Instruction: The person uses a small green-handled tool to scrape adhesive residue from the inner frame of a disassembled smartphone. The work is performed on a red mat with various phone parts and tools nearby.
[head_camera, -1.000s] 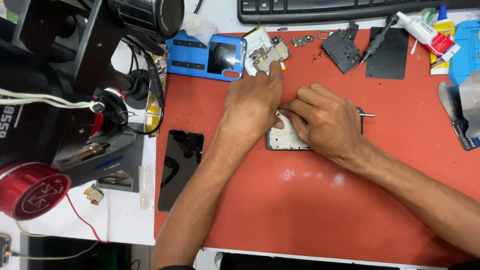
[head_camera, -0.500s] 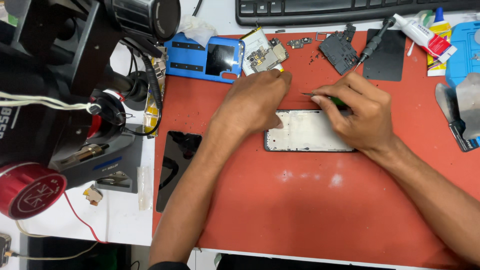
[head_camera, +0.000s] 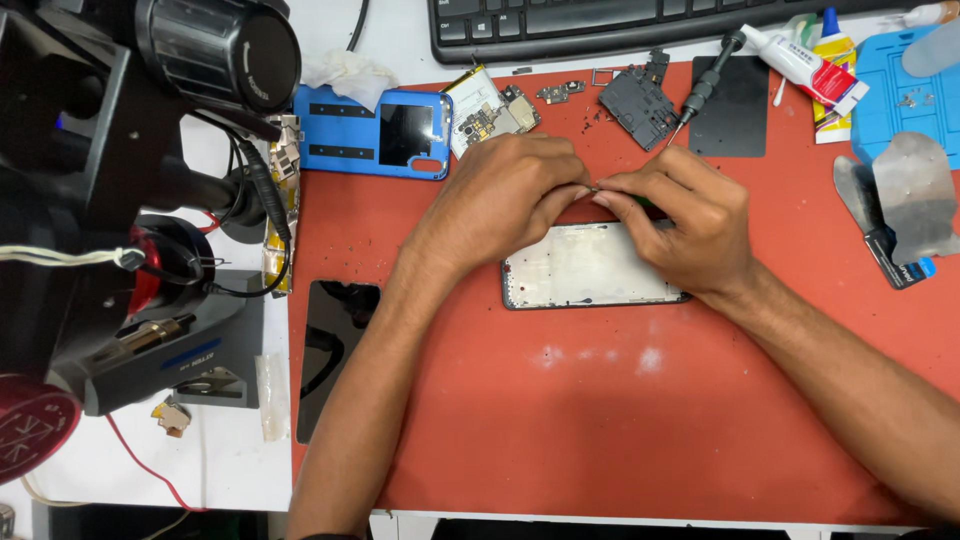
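A stripped phone frame (head_camera: 585, 270), pale inside with a dark rim, lies flat on the red work mat (head_camera: 600, 420). My left hand (head_camera: 500, 195) and my right hand (head_camera: 690, 220) meet fingertip to fingertip just beyond the frame's far edge. My right hand grips a thin dark tool (head_camera: 640, 203) with a green part. My left thumb and forefinger pinch at the tool's tip (head_camera: 595, 188). Whatever sits at the tip is too small to make out. My right palm hides the frame's right end.
A black screen glass (head_camera: 335, 350) lies at the mat's left edge, and black microscope gear (head_camera: 150, 150) stands left of it. Along the back are a blue phone cover (head_camera: 375, 135), a circuit board (head_camera: 490, 110), a screwdriver (head_camera: 705, 90), a keyboard (head_camera: 600, 25) and a glue tube (head_camera: 795, 55). A metal pry tool (head_camera: 900, 200) lies at the right.
Both hands came up off the phone frame and moved toward the far side. The frame, covered a second ago, now lies mostly in view. The fingertips have closed together.
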